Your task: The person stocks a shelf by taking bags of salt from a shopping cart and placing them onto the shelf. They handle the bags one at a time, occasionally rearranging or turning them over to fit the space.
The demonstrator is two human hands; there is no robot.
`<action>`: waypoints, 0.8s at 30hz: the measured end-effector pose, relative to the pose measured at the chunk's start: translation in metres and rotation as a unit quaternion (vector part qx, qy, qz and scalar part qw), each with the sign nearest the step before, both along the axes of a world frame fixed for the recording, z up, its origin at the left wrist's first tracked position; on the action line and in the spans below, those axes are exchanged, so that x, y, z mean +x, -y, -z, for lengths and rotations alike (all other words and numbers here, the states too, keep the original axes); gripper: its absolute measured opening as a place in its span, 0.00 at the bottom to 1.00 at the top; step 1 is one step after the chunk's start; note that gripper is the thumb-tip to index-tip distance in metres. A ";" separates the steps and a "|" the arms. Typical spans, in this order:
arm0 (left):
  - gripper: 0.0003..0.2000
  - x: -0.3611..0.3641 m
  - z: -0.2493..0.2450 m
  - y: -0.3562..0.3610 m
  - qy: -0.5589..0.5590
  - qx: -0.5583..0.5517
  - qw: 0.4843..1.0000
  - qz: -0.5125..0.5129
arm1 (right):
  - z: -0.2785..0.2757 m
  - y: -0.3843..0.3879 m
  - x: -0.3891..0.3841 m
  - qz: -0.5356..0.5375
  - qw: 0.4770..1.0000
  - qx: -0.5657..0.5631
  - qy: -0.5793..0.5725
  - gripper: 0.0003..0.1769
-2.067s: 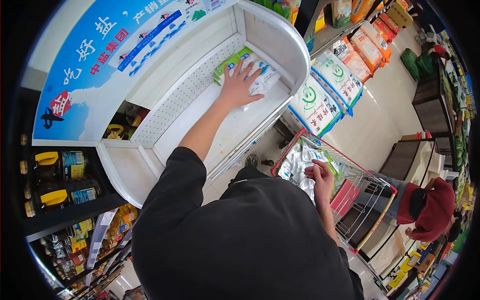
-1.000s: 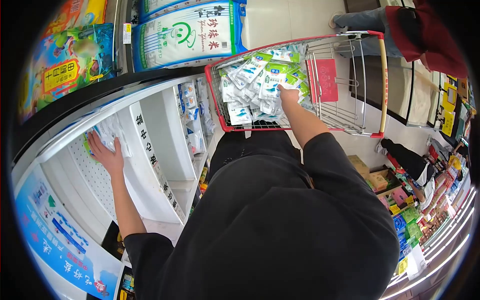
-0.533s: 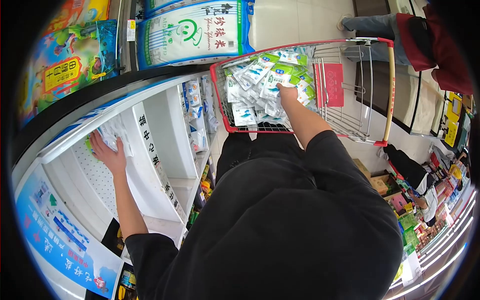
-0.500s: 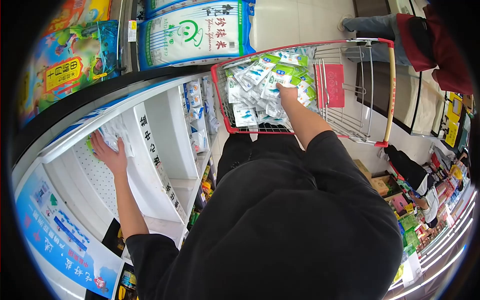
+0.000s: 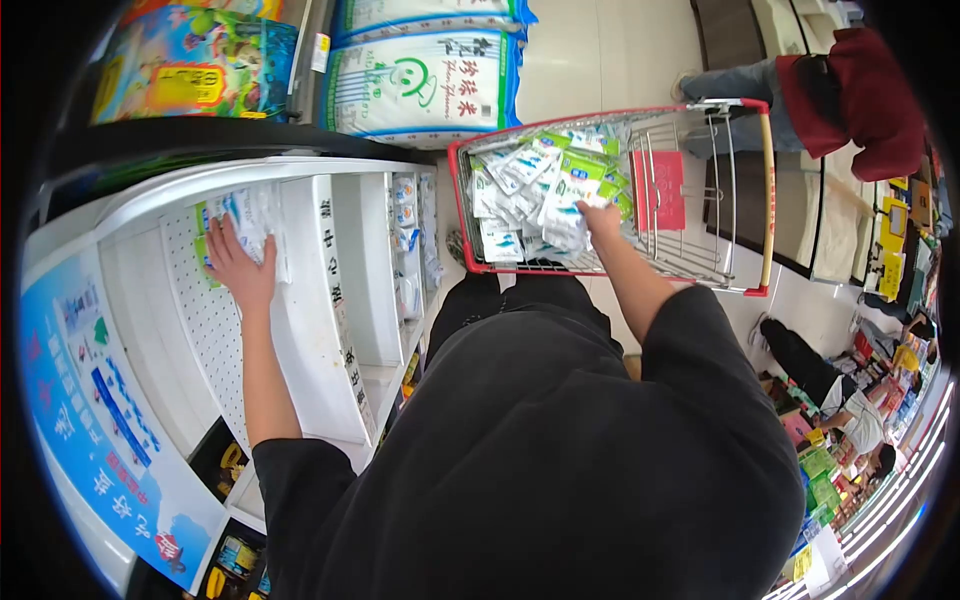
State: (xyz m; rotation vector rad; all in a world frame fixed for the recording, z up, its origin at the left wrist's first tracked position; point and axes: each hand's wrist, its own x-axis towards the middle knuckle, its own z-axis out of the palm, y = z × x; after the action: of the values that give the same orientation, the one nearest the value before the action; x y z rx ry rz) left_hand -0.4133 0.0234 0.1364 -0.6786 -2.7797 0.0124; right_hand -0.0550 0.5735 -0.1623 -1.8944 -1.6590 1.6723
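My left hand (image 5: 240, 268) lies with its fingers spread over white and green salt packets (image 5: 262, 225) at the far end of a white shelf. Over the shopping cart (image 5: 462, 225), my right hand (image 5: 600, 218) is closed on the edge of one salt packet (image 5: 568, 222). That packet rests on a heap of similar salt packets (image 5: 510, 190) filling the front part of the cart. The heap is jumbled, and some packets lie face up with green tops.
Large rice sacks (image 5: 420, 85) are stacked beyond the shelf. More small packets (image 5: 405, 240) stand in the neighbouring shelf bay. A person in a dark red top (image 5: 870, 105) is beyond the cart handle (image 5: 768, 190). Another person (image 5: 850, 410) is farther right.
The view has shifted, so the shelf and cart sit differently in it. My left hand remains on the shelf packets. My right hand keeps hold of a packet over the heap.
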 end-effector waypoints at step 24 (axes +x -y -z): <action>0.15 0.175 -0.078 -0.090 0.383 0.604 0.697 -0.044 | -0.343 0.231 -0.124 -0.224 0.903 -0.110 -0.351 0.19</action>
State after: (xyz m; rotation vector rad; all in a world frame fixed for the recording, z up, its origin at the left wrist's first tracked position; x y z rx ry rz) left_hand -0.2385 0.1131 0.2144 -0.1313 -2.5281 -2.2713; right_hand -0.1792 0.3425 0.1805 -0.7741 -1.6808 2.4062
